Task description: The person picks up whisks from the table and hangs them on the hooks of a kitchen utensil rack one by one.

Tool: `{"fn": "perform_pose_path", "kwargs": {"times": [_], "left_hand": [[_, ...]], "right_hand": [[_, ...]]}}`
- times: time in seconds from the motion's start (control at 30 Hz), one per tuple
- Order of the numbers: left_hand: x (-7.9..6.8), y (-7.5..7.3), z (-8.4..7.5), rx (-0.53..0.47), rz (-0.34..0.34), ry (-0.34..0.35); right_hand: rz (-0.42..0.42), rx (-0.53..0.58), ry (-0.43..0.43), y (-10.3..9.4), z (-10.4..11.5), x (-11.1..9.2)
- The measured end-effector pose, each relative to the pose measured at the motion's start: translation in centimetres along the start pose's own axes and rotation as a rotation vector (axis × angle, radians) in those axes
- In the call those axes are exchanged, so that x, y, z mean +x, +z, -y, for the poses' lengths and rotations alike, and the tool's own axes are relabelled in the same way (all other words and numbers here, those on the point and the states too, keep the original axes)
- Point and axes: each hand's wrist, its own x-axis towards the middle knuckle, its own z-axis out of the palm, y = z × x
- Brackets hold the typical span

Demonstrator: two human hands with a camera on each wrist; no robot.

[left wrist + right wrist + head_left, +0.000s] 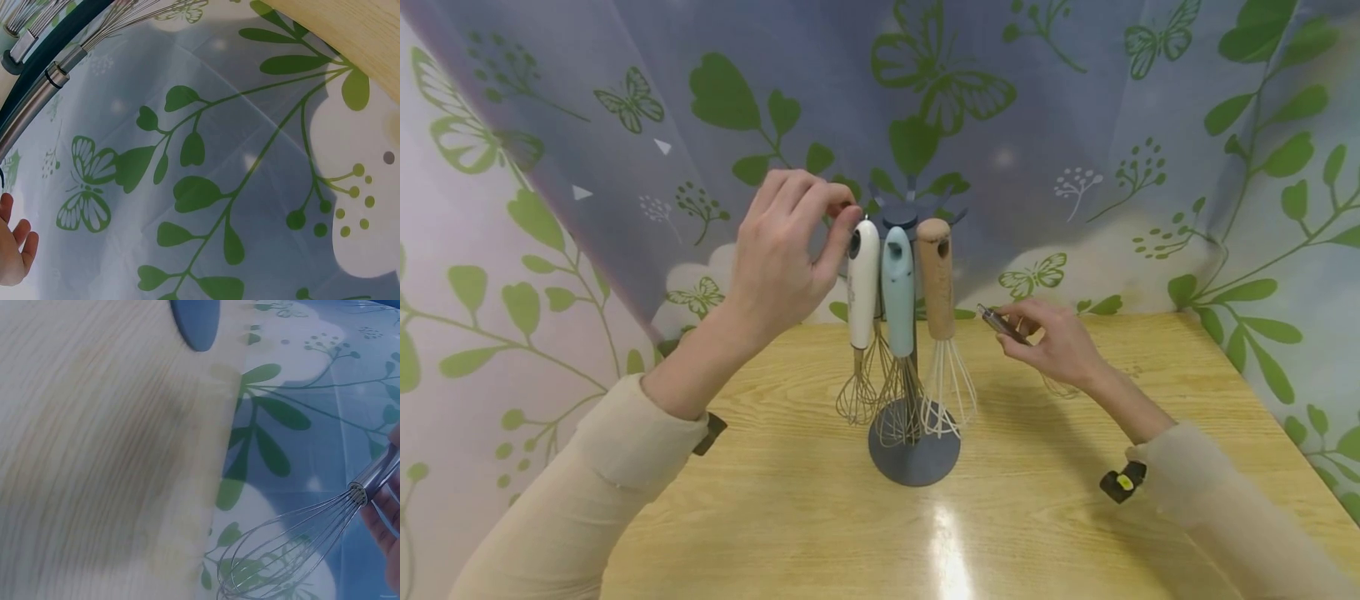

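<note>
A dark whisk stand (914, 462) with a round base and hooks at its top stands on the table. From it hang whisks with a white handle (863, 292), a light blue handle (898, 308) and a wooden handle (936, 292). A metal-handled whisk (37, 100) shows beside the stand's post in the left wrist view. My left hand (786, 250) pinches at a hook above the white handle, thumb and index finger close together. To the right of the stand, my right hand (1052, 342) grips a metal whisk (369, 481) by its handle, wires pointing away.
The wooden table (1015, 517) reaches back to a curtain (820, 75) patterned with green leaves and butterflies, which also hangs at both sides. A dark band (1123, 482) sits at the right wrist, another (710, 434) at the left.
</note>
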Motion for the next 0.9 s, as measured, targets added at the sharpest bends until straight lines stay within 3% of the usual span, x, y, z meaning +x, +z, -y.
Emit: {"fn": "perform_pose_path", "kwargs": {"times": [0.33,0.9], "left_hand": [[0.0,0.0,0.0,-0.003,0.002,0.003],[0.0,0.0,-0.1,-0.001,0.002,-0.003]], "right_hand": [[-0.124,0.102,0.014,-0.5,1.4,0.7],[-0.216,0.263,-0.008,-1.3,4.8,2.0]]}}
